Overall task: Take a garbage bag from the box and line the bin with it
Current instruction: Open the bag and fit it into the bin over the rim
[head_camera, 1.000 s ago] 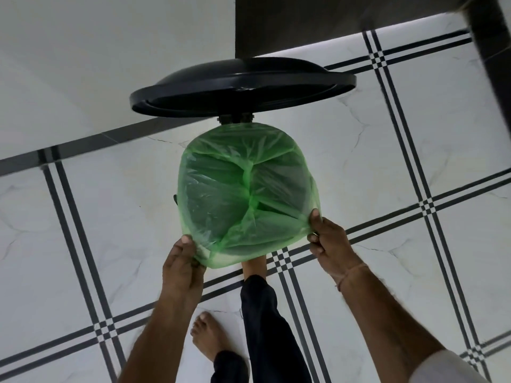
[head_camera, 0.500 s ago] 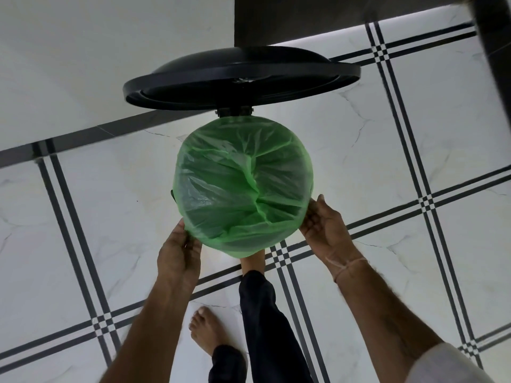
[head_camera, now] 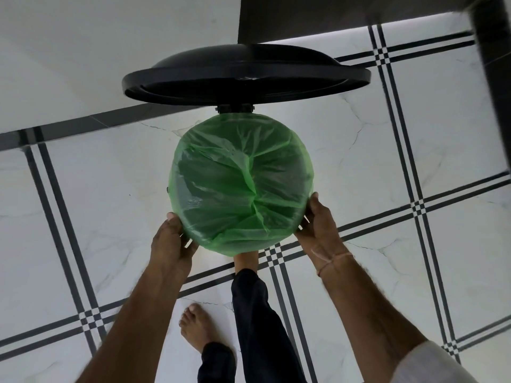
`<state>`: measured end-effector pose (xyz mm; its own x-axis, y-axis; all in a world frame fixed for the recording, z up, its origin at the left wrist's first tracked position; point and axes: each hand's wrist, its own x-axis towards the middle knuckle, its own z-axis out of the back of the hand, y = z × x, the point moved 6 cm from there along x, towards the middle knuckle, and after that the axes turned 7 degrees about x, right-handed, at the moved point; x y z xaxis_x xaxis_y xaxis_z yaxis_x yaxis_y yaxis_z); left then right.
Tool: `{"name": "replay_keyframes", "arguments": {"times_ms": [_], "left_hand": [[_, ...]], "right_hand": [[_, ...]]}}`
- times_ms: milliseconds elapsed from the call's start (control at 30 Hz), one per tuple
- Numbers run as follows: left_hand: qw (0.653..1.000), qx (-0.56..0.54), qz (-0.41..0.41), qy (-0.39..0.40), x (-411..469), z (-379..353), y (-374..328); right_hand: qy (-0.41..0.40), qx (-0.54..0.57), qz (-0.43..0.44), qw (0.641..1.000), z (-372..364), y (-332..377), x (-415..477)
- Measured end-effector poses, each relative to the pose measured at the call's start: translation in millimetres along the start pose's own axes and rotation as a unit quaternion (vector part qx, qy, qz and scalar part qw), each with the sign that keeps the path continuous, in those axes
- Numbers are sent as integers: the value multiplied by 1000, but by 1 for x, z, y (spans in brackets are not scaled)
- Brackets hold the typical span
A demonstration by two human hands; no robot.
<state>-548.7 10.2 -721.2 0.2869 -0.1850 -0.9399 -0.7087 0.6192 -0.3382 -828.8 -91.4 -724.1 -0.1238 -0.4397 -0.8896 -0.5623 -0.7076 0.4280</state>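
Keep the translucent green plastic garbage bag (head_camera: 243, 186) taut, stretched over the mouth of the round black bin (head_camera: 235, 109), under the raised black plastic lid (head_camera: 246, 76). Draw its hem down evenly, left hand (head_camera: 172, 239) and right hand (head_camera: 318, 225) curled on it at the near rim; avoid tearing.

Green plastic garbage bag (head_camera: 243, 183) in round black bin (head_camera: 235, 108), bag's mouth folded over rim all round, centre of view. Bin on white marble-tile floor (head_camera: 83, 217). Round black plastic lid (head_camera: 246, 76) raised behind bin, joined at far rim. Left hand (head_camera: 172, 239) at near-left rim, thumb on top, fingers under bag's edge. Right hand (head_camera: 318, 228) at near-right rim, opposite. Forward bare foot (head_camera: 246, 261) tucked under bin's near edge, between hands. Rear bare foot (head_camera: 196, 327) nearer, to its left. Dark panel (head_camera: 331, 15) behind lid, far right.
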Motion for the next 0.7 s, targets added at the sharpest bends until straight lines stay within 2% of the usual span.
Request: {"name": "replay_keyframes", "arguments": {"times_ms": [167, 333, 467, 600, 667, 700], "left_hand": [[993, -102, 49, -28, 1, -11, -8], [998, -61, 29, -3, -2, -11, -9], [997, -76, -10, 11, -20, -8, -16], [999, -34, 12, 7, -18, -12, -14], [999, -46, 0, -2, -17, -18, -15], [999, -47, -7, -6, -17, -21, -15]], "right_hand": [[28, 30, -37, 998, -2, 5, 5], [-28, 10, -4, 1000, -1, 3, 4], [-28, -29, -11, 999, 6, 4, -3], [-7, -10, 18, 1000, 4, 14, -5], [-62, -99, 75, 990, 5, 27, -9], [-116, -190, 169, 960, 5, 42, -17]]}}
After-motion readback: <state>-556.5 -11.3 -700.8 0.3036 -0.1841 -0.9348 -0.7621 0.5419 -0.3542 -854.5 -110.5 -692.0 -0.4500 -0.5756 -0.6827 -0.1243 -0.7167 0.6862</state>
